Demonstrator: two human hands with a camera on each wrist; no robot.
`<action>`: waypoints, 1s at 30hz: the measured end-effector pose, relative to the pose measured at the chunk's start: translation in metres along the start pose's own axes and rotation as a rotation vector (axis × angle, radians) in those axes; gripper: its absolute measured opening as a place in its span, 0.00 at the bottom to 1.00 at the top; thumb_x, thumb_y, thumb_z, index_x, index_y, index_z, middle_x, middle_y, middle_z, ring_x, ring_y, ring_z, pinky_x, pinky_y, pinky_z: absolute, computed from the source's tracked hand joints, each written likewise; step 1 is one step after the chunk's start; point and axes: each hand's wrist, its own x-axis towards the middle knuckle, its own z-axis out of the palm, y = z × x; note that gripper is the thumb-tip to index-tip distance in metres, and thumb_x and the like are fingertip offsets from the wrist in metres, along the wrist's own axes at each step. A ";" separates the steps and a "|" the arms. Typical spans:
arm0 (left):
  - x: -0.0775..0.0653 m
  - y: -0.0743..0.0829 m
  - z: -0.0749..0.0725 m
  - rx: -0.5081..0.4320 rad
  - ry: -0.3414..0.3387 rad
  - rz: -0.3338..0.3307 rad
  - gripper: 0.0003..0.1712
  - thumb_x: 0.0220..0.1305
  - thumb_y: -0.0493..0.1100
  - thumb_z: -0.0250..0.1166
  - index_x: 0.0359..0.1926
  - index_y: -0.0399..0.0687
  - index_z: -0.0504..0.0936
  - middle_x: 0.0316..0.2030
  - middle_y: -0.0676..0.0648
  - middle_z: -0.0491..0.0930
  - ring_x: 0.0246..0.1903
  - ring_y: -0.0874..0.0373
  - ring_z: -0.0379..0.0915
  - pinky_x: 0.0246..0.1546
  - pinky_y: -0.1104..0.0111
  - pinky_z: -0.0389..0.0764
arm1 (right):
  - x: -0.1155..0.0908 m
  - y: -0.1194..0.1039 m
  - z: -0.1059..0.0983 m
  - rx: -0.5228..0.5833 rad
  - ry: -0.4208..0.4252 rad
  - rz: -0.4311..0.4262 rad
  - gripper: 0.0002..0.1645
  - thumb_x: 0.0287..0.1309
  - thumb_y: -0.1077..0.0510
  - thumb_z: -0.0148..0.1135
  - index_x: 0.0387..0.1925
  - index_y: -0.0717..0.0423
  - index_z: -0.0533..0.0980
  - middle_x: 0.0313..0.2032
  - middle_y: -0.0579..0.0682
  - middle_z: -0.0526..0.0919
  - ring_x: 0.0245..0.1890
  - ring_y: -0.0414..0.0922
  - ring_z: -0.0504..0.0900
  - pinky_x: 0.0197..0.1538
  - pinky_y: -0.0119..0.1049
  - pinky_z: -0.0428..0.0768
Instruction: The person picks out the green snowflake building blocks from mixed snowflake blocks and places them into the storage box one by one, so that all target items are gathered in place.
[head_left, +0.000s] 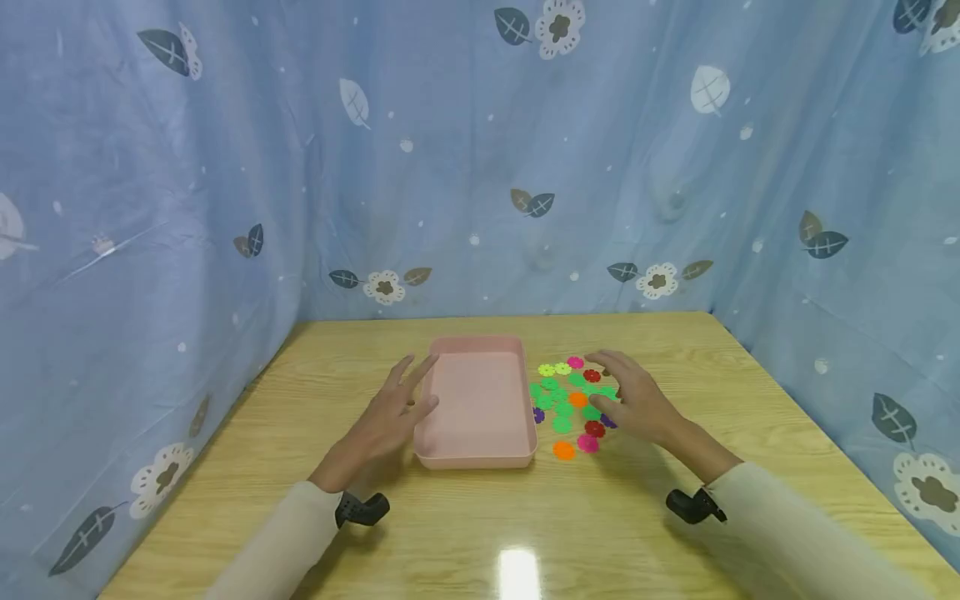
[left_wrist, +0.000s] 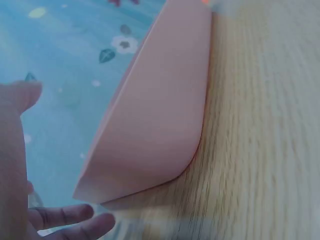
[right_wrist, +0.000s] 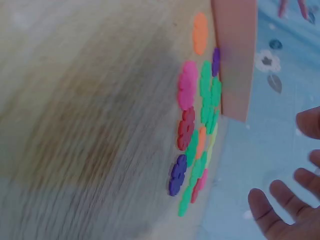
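Note:
A shallow pink tray (head_left: 480,400) lies in the middle of the wooden table. My left hand (head_left: 390,414) is at its left side with fingers spread, holding nothing; whether a fingertip touches the rim I cannot tell. To the right of the tray, flat flower-shaped plastic discs (head_left: 562,424) in green, orange, pink, red, yellow and purple lie scattered. Over their right edge hovers my right hand (head_left: 637,404), fingers apart and grasping nothing, hiding some discs. In the right wrist view, the discs (right_wrist: 186,85) lie flat beside the tray wall (right_wrist: 237,60).
The wooden table (head_left: 450,517) reaches back to a blue curtain (head_left: 465,167) with leaf and flower prints, which also hangs along both sides. Each wrist wears a black camera mount (head_left: 362,509). Light reflects off the table's near part.

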 end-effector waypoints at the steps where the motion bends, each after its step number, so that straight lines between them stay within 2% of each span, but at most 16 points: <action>1: 0.001 -0.002 0.002 -0.033 0.014 -0.022 0.39 0.76 0.58 0.53 0.81 0.75 0.45 0.80 0.41 0.45 0.49 0.43 0.80 0.46 0.42 0.79 | 0.001 0.003 0.002 0.022 0.000 0.034 0.35 0.59 0.64 0.69 0.68 0.58 0.70 0.63 0.61 0.73 0.52 0.60 0.77 0.40 0.46 0.84; 3: 0.004 -0.004 0.006 -0.098 0.029 -0.059 0.41 0.76 0.58 0.53 0.81 0.72 0.42 0.78 0.38 0.51 0.48 0.42 0.80 0.48 0.43 0.79 | 0.002 0.009 0.005 0.056 0.000 0.102 0.32 0.59 0.65 0.68 0.66 0.60 0.71 0.61 0.61 0.75 0.45 0.56 0.76 0.32 0.39 0.79; 7: 0.010 -0.008 0.012 -0.229 0.023 -0.151 0.47 0.75 0.61 0.54 0.82 0.64 0.37 0.74 0.35 0.60 0.59 0.33 0.75 0.57 0.41 0.77 | 0.005 0.023 0.008 0.079 0.004 0.226 0.31 0.60 0.66 0.66 0.65 0.64 0.72 0.59 0.65 0.76 0.36 0.49 0.72 0.34 0.38 0.73; 9: 0.014 -0.010 0.015 -0.305 0.011 -0.201 0.48 0.75 0.61 0.54 0.82 0.61 0.36 0.73 0.34 0.63 0.58 0.34 0.76 0.52 0.45 0.81 | 0.007 0.029 0.007 0.082 0.000 0.275 0.31 0.61 0.64 0.65 0.66 0.66 0.71 0.59 0.67 0.75 0.32 0.48 0.71 0.34 0.38 0.73; 11: 0.017 -0.012 0.017 -0.376 0.005 -0.244 0.46 0.76 0.58 0.54 0.82 0.57 0.38 0.72 0.35 0.64 0.54 0.37 0.79 0.43 0.51 0.86 | 0.010 0.035 0.005 0.081 -0.012 0.318 0.31 0.62 0.64 0.64 0.66 0.67 0.70 0.59 0.69 0.74 0.30 0.48 0.71 0.34 0.39 0.74; 14: 0.020 -0.015 0.020 -0.470 0.007 -0.294 0.43 0.77 0.51 0.55 0.82 0.52 0.44 0.72 0.36 0.65 0.46 0.44 0.81 0.31 0.58 0.86 | 0.012 0.046 0.003 0.087 -0.043 0.362 0.31 0.64 0.63 0.61 0.67 0.68 0.69 0.60 0.70 0.73 0.35 0.51 0.75 0.39 0.43 0.78; 17: 0.021 -0.019 0.022 -0.511 0.024 -0.305 0.39 0.75 0.44 0.56 0.81 0.46 0.50 0.70 0.36 0.68 0.42 0.49 0.82 0.29 0.60 0.86 | 0.014 0.055 0.004 0.105 -0.074 0.383 0.29 0.65 0.63 0.59 0.66 0.68 0.70 0.59 0.70 0.74 0.42 0.56 0.79 0.46 0.50 0.80; 21: 0.018 -0.023 0.023 -0.542 0.052 -0.304 0.37 0.71 0.37 0.56 0.78 0.41 0.57 0.68 0.34 0.70 0.43 0.49 0.83 0.31 0.60 0.87 | 0.015 0.067 0.007 0.125 -0.123 0.404 0.26 0.67 0.61 0.59 0.64 0.69 0.72 0.57 0.69 0.77 0.46 0.57 0.80 0.47 0.51 0.81; 27: 0.012 -0.023 0.027 -0.585 0.069 -0.309 0.35 0.69 0.35 0.58 0.76 0.42 0.63 0.67 0.36 0.72 0.49 0.46 0.82 0.32 0.60 0.87 | 0.014 0.076 0.009 0.114 -0.182 0.420 0.21 0.63 0.62 0.65 0.56 0.69 0.79 0.49 0.64 0.82 0.46 0.57 0.81 0.48 0.51 0.81; 30: 0.009 -0.023 0.029 -0.623 0.072 -0.287 0.35 0.69 0.34 0.58 0.75 0.40 0.64 0.67 0.34 0.72 0.46 0.46 0.83 0.30 0.61 0.87 | 0.014 0.077 0.009 0.086 -0.201 0.409 0.18 0.61 0.62 0.67 0.51 0.68 0.82 0.47 0.62 0.84 0.47 0.57 0.80 0.51 0.54 0.80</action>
